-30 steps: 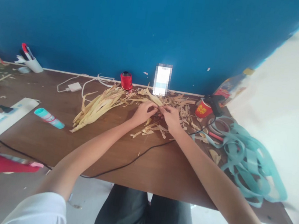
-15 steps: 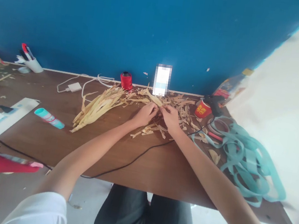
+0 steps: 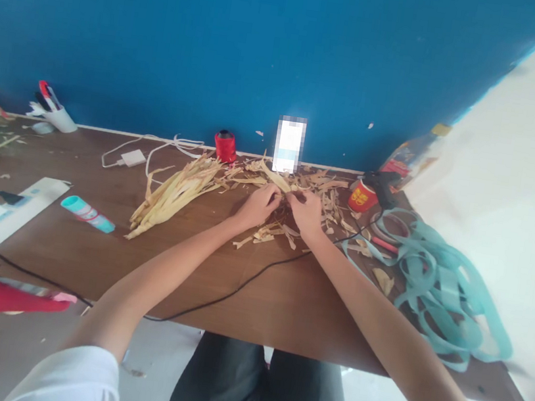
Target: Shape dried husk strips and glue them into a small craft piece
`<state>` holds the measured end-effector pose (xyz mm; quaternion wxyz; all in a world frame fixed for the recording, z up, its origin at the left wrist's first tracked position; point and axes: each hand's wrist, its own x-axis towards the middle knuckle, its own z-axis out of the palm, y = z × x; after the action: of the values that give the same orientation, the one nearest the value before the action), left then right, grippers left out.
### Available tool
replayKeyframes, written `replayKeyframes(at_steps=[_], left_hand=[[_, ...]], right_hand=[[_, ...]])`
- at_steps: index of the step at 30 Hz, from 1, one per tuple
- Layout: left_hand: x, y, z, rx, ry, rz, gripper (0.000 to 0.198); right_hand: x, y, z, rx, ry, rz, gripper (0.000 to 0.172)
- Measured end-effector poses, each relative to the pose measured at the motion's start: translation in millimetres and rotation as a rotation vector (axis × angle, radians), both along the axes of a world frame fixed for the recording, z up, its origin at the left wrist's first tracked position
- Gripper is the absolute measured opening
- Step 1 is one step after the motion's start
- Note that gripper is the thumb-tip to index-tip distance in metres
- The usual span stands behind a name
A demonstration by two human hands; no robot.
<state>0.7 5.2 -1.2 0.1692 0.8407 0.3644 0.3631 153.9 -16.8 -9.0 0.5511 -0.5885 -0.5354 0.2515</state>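
Observation:
My left hand [image 3: 260, 204] and my right hand [image 3: 306, 210] are close together over the back middle of the table, with their fingers closed in a pinch. Between them is a pale strip of dried corn husk [image 3: 276, 179] that stands up past the fingertips toward the wall. Where the fingers meet the husk is partly hidden by the hands. Torn brown husk scraps [image 3: 328, 199] lie behind and beneath both hands. Left of my left hand rests a bundle of long yellowish husks [image 3: 175, 197].
A lit phone [image 3: 289, 145] leans on the blue wall, right of a red can-like object [image 3: 225, 147]. A red paper cup [image 3: 362, 196] and coiled teal ribbon [image 3: 444, 292] are at right. A black cable [image 3: 245, 285] crosses in front. A power strip [image 3: 20, 219] and teal tube [image 3: 88, 213] lie left.

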Motion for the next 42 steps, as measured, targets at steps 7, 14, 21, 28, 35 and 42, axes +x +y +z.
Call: replayKeyframes(at_steps=[7,14,21,28,35,42], left_hand=[[0,0,1.2,-0.011,-0.007,-0.045,0.013],[-3,2,-0.2,0.010,-0.001,-0.002,0.011],[-4,2,-0.2,0.043,-0.022,0.054,0.013],[-2,0,1.2,0.027,-0.003,0.047,0.014],[-2,-1,4.1,-0.010,-0.014,0.001,0.016],[-4,-3,5.5,-0.055,-0.063,0.030,0.018]], right_hand=[[-3,-5,7.1,0.015,-0.034,0.073,0.018],[-5,-8,10.2,0.014,-0.023,0.093,0.019],[-4,-4,6.7,0.004,-0.023,0.112,0.020],[-3,-2,0.5,0.007,0.020,0.156,0.018],[-2,-7,5.4,0.044,-0.088,0.153,0.017],[-3,-9,10.7,0.034,-0.088,0.180,0.018]])
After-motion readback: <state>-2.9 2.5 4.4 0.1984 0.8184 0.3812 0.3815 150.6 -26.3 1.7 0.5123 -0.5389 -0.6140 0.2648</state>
